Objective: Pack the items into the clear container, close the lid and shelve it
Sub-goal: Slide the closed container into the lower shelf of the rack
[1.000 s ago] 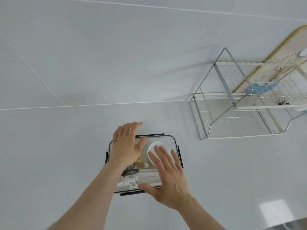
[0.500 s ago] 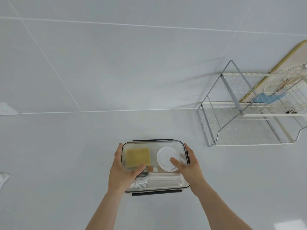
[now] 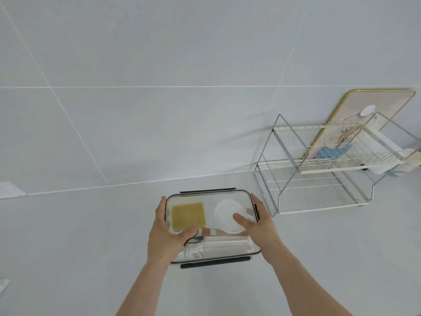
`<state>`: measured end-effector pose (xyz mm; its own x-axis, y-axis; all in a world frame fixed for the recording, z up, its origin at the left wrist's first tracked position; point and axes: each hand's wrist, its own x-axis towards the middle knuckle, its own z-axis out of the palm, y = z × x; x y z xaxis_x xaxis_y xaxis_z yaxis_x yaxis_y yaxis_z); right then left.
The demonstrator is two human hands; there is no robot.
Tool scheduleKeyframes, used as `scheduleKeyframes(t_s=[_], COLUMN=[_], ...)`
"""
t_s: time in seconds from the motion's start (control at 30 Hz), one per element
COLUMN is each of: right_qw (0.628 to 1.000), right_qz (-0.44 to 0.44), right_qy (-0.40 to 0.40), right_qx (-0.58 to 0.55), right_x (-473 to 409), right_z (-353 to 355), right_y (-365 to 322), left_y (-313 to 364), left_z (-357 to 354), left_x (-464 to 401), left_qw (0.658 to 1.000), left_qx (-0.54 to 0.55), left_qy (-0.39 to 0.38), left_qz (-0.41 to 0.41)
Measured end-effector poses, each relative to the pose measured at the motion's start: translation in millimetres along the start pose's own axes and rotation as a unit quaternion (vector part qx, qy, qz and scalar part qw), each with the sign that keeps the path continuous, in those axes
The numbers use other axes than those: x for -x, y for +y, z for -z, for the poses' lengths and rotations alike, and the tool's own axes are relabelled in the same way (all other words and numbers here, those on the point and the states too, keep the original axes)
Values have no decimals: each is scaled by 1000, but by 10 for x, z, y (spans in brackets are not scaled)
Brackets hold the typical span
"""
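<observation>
The clear container [image 3: 210,197] with black side clips is on the white counter, its clear lid on top. Through the lid I see a yellow sponge [image 3: 188,215], a white round disc [image 3: 225,214], a brush with a brown and white handle [image 3: 214,232] and a coiled white cord [image 3: 193,252]. My left hand [image 3: 165,233] grips the container's left side, thumb over the lid. My right hand [image 3: 258,222] grips its right side, thumb on the lid above the disc. The wire shelf rack [image 3: 314,179] stands to the right.
A gold-rimmed board [image 3: 373,103] leans on the wall behind the rack. The rack's upper tier holds a blue bowl [image 3: 332,151] and white items. A white plate [image 3: 9,190] lies by the wall at far left.
My hands left the top of the lid and took hold of the container's two sides. The view tilted up, showing more of the rack and the board.
</observation>
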<state>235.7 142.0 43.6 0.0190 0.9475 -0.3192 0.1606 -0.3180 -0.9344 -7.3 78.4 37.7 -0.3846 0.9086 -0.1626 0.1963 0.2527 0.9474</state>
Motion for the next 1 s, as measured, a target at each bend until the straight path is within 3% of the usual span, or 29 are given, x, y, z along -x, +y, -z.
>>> scheduleKeyframes(t_s=[0.27,0.5,0.83,1.0], right_qw=[999,997,996,997], right_qz=[19,-7,-48,-51], right_qy=[45,77,72,51], right_qx=[11,20,26,38], right_x=[293,438,-12,-534], right_z=[323,960,2508,3354], right_y=[-192,-43,305,343], left_y=[249,341,590,809], left_z=[-161,-730,-2301,-3178], left_x=[142,405,648,678], left_qw=[999,997,994,995], left_qx=[14,-11,-57,-65], left_qy=[-38,-67,-83,-81], left_qz=[-35,-44,-49,11])
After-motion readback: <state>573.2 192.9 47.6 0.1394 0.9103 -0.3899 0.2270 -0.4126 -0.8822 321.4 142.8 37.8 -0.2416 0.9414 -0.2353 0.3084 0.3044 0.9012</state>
